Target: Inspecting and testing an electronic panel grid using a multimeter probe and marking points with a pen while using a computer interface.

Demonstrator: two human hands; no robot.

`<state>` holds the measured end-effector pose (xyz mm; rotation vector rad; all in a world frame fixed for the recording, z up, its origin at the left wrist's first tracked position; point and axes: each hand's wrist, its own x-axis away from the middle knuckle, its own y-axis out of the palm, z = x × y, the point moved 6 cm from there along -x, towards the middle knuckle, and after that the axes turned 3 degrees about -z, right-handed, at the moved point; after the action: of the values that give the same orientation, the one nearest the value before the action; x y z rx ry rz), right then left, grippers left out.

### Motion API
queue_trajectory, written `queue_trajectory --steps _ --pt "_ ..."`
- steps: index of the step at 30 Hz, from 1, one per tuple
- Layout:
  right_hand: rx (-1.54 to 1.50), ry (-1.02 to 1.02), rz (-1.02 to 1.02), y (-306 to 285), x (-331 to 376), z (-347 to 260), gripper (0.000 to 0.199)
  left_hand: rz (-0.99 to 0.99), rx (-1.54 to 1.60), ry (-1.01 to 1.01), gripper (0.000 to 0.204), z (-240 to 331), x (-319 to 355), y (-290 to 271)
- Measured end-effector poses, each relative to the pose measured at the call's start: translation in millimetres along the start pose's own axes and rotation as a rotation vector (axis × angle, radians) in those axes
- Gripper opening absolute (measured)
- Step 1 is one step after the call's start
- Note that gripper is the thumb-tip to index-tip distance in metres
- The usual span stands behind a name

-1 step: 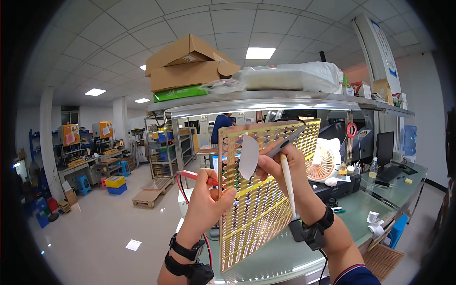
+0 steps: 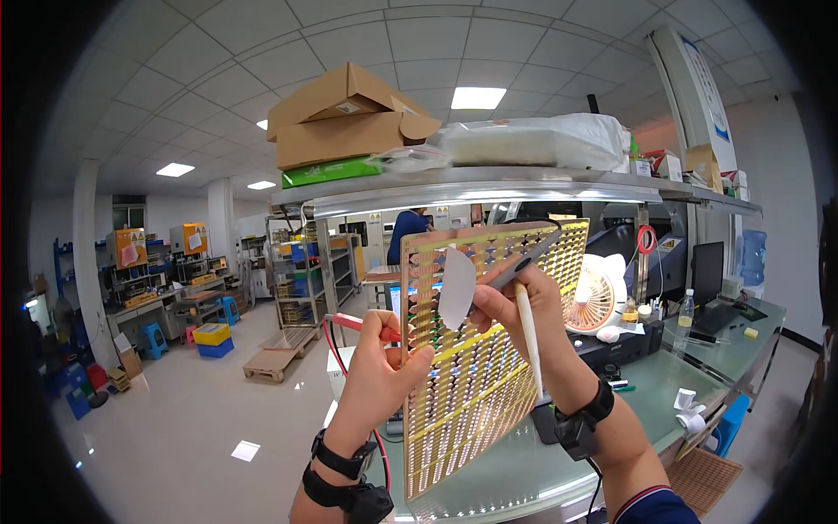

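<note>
A tall yellow-framed panel (image 2: 476, 402), a grid of small openings with rows of dark and shiny round shapes, stands tilted in front of me. My left hand (image 2: 381, 362) is closed on its left edge and also holds a red probe (image 2: 347, 322) with a red cable trailing down. Over the panel's upper part, my right hand (image 2: 532, 306) is closed round a grey pen-like tool (image 2: 522, 265). A white stick-like tool (image 2: 527, 332) hangs down from the same hand. At its fingertips is a curved piece of white paper (image 2: 456, 288). The grey tool's tip lies near the panel's top edge.
Beneath the panel is a glass-topped bench (image 2: 642, 437). A white fan (image 2: 597, 297), a bottle (image 2: 686, 310) and a monitor (image 2: 706, 272) stand at right. Cardboard boxes (image 2: 336, 140) lie on the overhead shelf (image 2: 524, 179). A person in dark blue (image 2: 407, 234) is beyond the bench.
</note>
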<state>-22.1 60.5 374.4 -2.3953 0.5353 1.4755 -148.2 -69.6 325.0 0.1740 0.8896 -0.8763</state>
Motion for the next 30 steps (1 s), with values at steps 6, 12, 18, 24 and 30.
queue_trajectory --steps 6,12,18,24,30 --pt "-0.023 0.000 0.018 0 2 -3 0.016 -0.018 0.036 0.008 0.037 2 0 3" --pt "-0.006 -0.005 0.010 2 2 -1 0.017 -0.003 0.063 -0.007 0.037 6 0 3" --pt "0.017 0.010 0.023 6 3 1 0.016 0.006 0.090 -0.052 0.032 6 1 4" --pt "0.029 0.011 0.030 12 4 0 0.016 0.004 0.102 -0.068 0.032 2 2 2" --pt "0.052 0.023 0.043 17 6 -3 0.016 0.012 0.085 -0.050 0.033 2 0 2"
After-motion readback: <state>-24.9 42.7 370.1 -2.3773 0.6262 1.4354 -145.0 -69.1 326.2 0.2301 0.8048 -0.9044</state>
